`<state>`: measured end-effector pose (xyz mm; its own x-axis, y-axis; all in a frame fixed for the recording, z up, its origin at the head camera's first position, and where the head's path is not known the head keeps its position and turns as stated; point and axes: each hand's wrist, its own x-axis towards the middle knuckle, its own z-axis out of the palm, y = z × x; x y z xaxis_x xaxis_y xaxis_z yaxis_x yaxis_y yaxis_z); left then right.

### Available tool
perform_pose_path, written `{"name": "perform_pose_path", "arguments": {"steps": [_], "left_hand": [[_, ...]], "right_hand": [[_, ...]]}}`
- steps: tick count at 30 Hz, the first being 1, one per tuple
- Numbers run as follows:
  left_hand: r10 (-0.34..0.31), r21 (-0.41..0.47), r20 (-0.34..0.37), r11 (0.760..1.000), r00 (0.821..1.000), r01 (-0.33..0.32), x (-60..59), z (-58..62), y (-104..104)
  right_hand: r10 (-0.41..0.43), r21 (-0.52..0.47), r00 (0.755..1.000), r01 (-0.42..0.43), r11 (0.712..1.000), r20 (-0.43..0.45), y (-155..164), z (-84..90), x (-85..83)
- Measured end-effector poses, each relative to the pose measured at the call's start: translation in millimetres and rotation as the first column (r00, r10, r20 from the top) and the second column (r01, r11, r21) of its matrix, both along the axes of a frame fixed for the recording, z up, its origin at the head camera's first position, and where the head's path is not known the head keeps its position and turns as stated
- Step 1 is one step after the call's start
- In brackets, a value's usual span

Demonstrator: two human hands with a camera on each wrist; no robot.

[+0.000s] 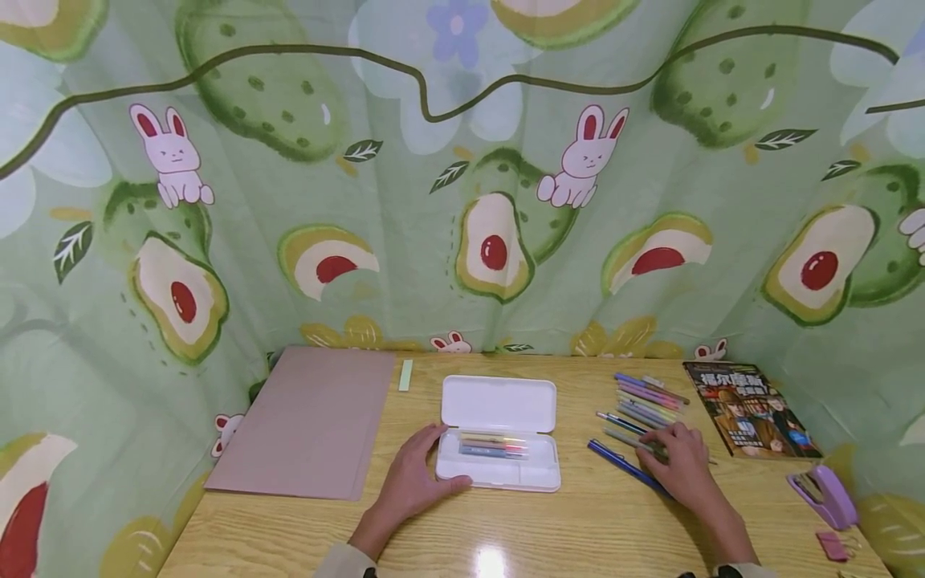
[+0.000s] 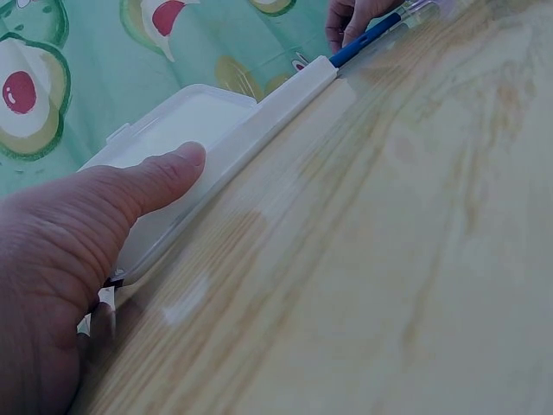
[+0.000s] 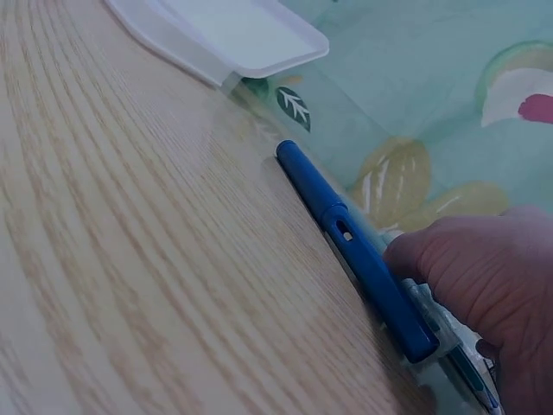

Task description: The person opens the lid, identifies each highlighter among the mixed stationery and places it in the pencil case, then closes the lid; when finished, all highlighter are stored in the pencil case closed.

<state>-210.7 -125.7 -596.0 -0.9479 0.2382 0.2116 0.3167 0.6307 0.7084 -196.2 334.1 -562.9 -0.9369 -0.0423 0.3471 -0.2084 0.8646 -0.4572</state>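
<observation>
A white pencil case (image 1: 538,475) lies with its lid raised, several pens (image 1: 493,445) inside its lower half. My left hand (image 1: 413,475) grips its left end, the thumb (image 2: 168,177) along the front wall. On the right, my right hand (image 1: 678,459) pinches a slim grey-green pen (image 1: 623,437) low over the table, with part of that pen hidden under the fingers. Just in front of this hand lies a blue pen (image 3: 311,186) with a clip slot. Behind it rests a dark pen with a white end (image 1: 620,421).
Several coloured pens (image 1: 646,399) lie in a row behind my right hand. A comic-style book (image 1: 751,413), a purple stapler (image 1: 824,495) and a pink binder clip (image 1: 833,546) stand farther right. Mauve sheets (image 1: 303,425) and a pale green strip (image 1: 405,375) lie left.
</observation>
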Motion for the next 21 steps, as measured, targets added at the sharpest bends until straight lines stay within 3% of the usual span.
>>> {"name": "perform_pose_path", "arguments": {"steps": [9, 15, 21], "left_hand": [[-0.007, -0.008, -0.003, 1.0, 1.0, 0.007, -1.1, -1.3, -1], [-0.003, -0.009, 0.017, 1.0, 1.0, 0.003, -0.8, -0.6, -1], [-0.001, -0.003, 0.011, 1.0, 1.0, 0.002, -1.0, -0.9, 0]], "right_hand": [[0.016, 0.01, 0.999, -0.016, 1.0, -0.033, 1, -3.4, -0.7], [0.056, -0.034, 0.997, -0.058, 0.998, -0.047, -5, 2.0, 0.1], [0.136, -0.046, 0.975, -0.146, 0.988, -0.174, -19, 12.8, -0.4]]}}
